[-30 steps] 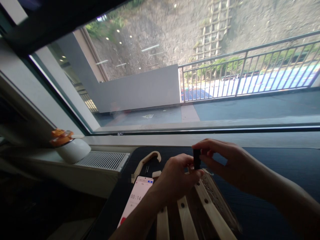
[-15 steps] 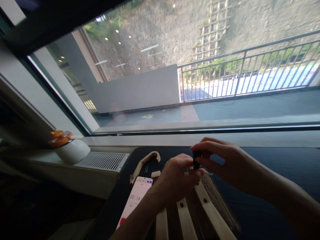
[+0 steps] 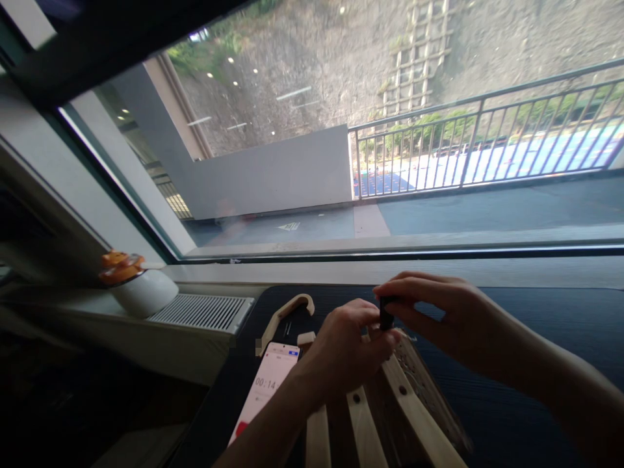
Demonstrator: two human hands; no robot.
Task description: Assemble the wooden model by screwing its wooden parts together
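My right hand (image 3: 443, 305) pinches a small black cylindrical piece (image 3: 387, 313) upright between thumb and fingertips; its lower end is hidden, so its exact kind does not show. Close beside it, my left hand (image 3: 348, 338) is closed around the far end of a pale wooden slat (image 3: 414, 409), thumb and fingers meeting just under the black piece. Dark round holes or plugs mark this slat and a second wooden slat (image 3: 363, 422) to its left. The left wrist and forearm hide part of the slats.
A phone (image 3: 270, 383) with a running timer lies left of my left forearm. Beyond it are a curved wooden piece (image 3: 287, 309) and two thin metal pins (image 3: 288, 328). A clear plastic bag (image 3: 429, 390) lies right of the slats. A white-and-orange bottle (image 3: 141, 286) leans by the window.
Both hands keep their grip at the same spot. The fingers of my right hand have shifted very slightly around the black piece, and the whole view has drifted a little.
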